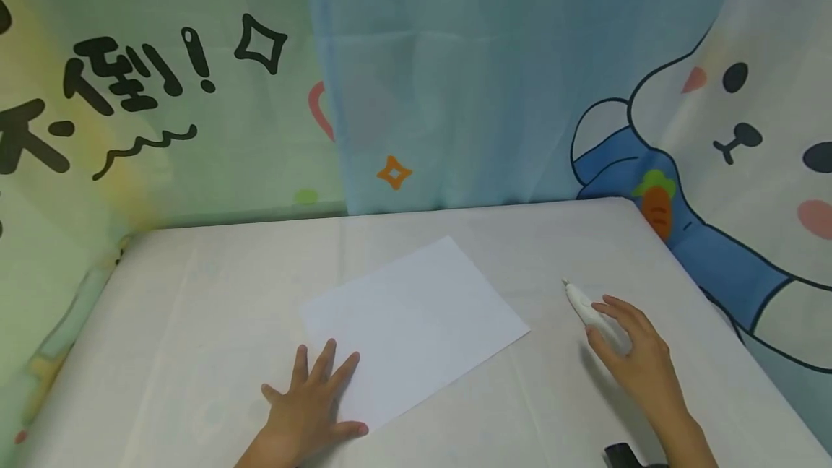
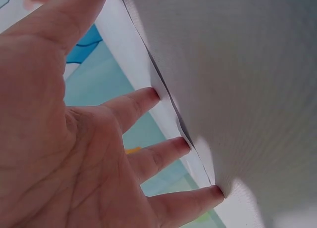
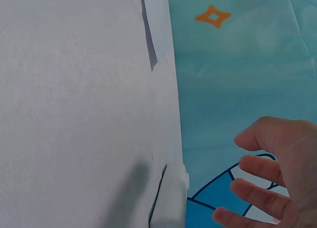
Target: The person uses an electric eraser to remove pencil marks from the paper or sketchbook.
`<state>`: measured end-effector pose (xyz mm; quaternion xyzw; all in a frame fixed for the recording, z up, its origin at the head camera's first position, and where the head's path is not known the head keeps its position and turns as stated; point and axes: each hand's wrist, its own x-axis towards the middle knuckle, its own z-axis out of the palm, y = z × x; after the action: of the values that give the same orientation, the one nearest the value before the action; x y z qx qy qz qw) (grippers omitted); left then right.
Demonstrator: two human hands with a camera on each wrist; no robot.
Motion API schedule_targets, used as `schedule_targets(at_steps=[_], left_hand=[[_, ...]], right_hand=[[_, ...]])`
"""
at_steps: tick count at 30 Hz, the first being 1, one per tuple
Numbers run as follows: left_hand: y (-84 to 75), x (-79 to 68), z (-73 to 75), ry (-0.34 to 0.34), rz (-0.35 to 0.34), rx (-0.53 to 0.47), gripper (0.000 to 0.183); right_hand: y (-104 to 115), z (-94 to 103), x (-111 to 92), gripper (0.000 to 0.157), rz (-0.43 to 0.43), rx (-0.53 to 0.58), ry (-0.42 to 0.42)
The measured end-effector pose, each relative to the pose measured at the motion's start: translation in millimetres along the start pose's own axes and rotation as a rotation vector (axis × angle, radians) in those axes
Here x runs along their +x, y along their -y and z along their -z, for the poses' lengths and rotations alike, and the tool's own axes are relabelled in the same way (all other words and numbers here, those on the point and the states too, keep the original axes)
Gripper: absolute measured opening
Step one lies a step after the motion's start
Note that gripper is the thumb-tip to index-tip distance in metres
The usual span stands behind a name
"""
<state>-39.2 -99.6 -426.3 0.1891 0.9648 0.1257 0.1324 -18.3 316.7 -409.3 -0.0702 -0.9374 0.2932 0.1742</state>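
A blank white sheet of paper (image 1: 416, 323) lies at an angle on the white-covered table. My left hand (image 1: 302, 410) has its fingers spread at the sheet's near left edge. Seen from the left wrist, the fingertips (image 2: 182, 145) of that hand touch down along the paper's edge. To the right of the sheet lies a thick white pen-shaped tool (image 1: 581, 303) with a narrow tip pointing away from me. Over its rear end hovers my right hand (image 1: 640, 363), fingers loosely bent. The right wrist view shows a gap between this hand (image 3: 277, 173) and the tool (image 3: 171, 201).
The white tablecloth (image 1: 214, 309) covers the whole tabletop. Behind the far edge hangs a printed curtain (image 1: 455, 92) with a cartoon rabbit (image 1: 689, 121) at the right. A black piece (image 1: 622, 455) shows by the right wrist.
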Motion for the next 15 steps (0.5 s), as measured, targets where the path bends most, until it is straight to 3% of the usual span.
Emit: schedule_targets(at_steps=[5, 10, 15], left_hand=[[-1.1, -0.1, 0.7, -0.002, 0.001, -0.007, 0.093], [-2.0, -0.6, 1.6, -0.005, 0.005, -0.009, 0.093], [-2.4, 0.0, 0.8, -0.008, 0.005, -0.011, 0.093]], right_hand=[[-2, -2.6, 4, 0.053, -0.002, -0.002, -0.002], [-5, -7.1, 9, 0.054, -0.023, -0.005, -0.009], [-12, -13.0, 13, 0.052, -0.155, -0.046, 0.009]])
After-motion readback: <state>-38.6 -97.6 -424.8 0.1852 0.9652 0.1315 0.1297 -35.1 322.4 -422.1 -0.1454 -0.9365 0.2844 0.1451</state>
